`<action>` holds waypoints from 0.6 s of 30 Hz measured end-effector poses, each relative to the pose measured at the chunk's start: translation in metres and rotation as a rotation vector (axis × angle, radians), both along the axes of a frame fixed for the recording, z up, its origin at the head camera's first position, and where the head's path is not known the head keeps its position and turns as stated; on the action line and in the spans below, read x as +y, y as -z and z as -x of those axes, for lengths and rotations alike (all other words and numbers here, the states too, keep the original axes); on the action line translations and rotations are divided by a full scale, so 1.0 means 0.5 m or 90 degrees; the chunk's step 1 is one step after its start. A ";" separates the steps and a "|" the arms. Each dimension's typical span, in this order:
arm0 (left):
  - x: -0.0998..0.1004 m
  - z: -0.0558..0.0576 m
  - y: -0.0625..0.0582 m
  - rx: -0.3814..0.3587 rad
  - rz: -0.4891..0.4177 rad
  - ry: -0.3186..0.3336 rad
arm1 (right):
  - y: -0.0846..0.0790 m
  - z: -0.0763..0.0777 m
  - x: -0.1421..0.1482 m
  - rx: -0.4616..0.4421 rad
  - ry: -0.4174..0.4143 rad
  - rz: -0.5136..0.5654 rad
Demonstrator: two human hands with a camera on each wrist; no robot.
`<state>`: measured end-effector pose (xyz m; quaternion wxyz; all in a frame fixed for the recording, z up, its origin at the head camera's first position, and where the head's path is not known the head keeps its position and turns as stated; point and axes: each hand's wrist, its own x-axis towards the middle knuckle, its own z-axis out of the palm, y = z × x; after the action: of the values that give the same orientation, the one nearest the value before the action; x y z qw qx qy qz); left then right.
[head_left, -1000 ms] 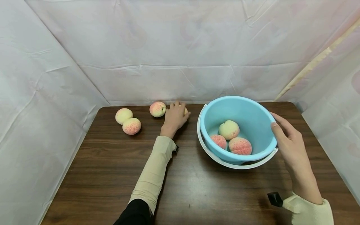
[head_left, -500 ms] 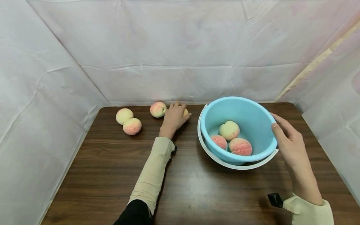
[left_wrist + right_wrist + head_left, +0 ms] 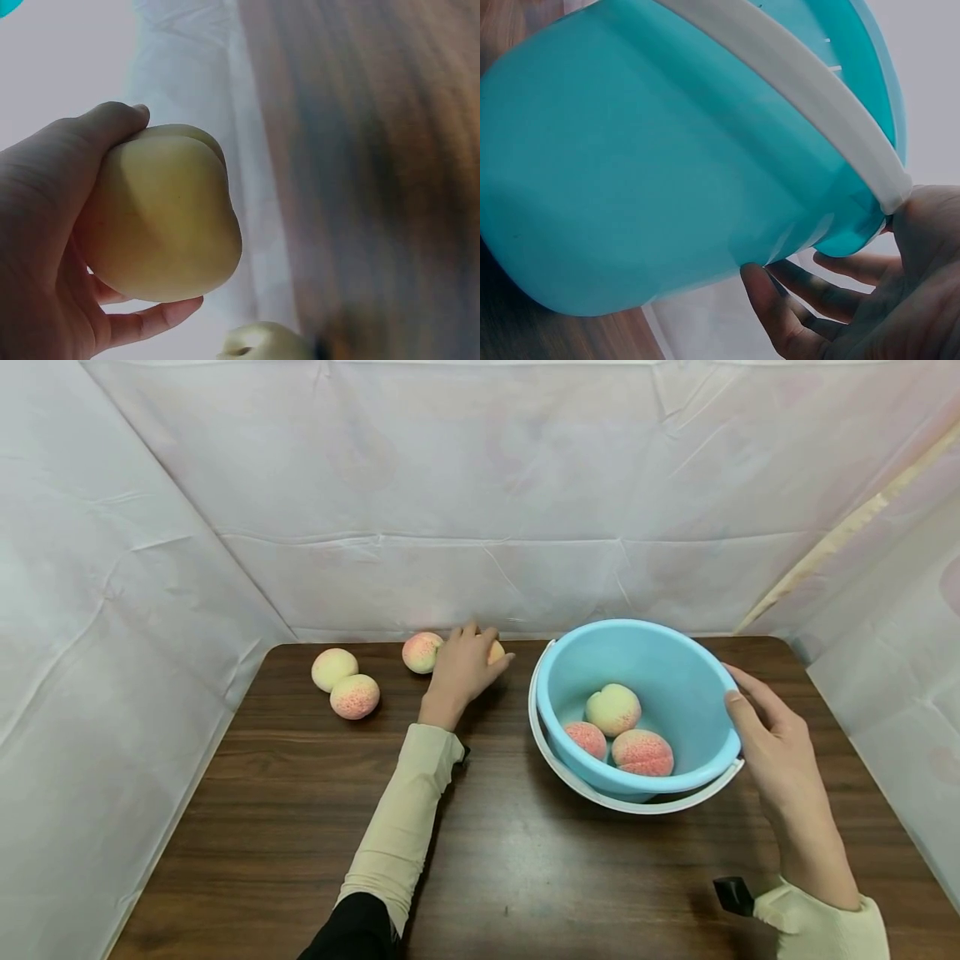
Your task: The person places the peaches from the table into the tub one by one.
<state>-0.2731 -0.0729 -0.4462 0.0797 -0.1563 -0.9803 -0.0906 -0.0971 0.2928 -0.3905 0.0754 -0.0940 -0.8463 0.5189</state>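
Note:
In the head view, my left hand (image 3: 461, 670) is at the back edge of the table, its fingers over a peach that it mostly hides. The left wrist view shows that pale yellow peach (image 3: 165, 217) gripped between thumb and curled fingers. My right hand (image 3: 780, 743) holds the right side of the rim of a light blue bucket (image 3: 675, 664), thumb on top and fingers outside. The bucket leans toward me, and its white handle (image 3: 802, 90) hangs down in front. Inside lie a yellowish peach (image 3: 613, 710) and two pinker peaches (image 3: 642, 752).
Just left of my left hand lies another peach (image 3: 422, 652). Farther left, a pale peach (image 3: 333, 669) and a speckled pink one (image 3: 355, 697) sit together. White sheeting (image 3: 480, 527) rises behind the brown wooden table (image 3: 300, 827) and along both sides.
My left wrist and forearm have shifted slightly to the left, the hand staying at the same peach. The right hand and bucket hold their place.

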 end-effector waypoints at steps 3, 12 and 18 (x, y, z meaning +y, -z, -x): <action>0.003 -0.004 -0.017 0.008 -0.001 0.000 | 0.001 0.001 0.001 -0.001 0.001 0.001; 0.013 -0.015 -0.055 0.034 -0.008 0.006 | 0.002 0.001 0.002 -0.002 0.005 -0.010; 0.020 -0.027 -0.085 0.064 -0.007 0.015 | 0.003 0.001 -0.001 0.001 0.005 0.001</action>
<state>-0.2599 -0.0627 -0.4038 0.1286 -0.1718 -0.9727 -0.0888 -0.0975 0.2924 -0.3918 0.0781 -0.0966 -0.8456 0.5192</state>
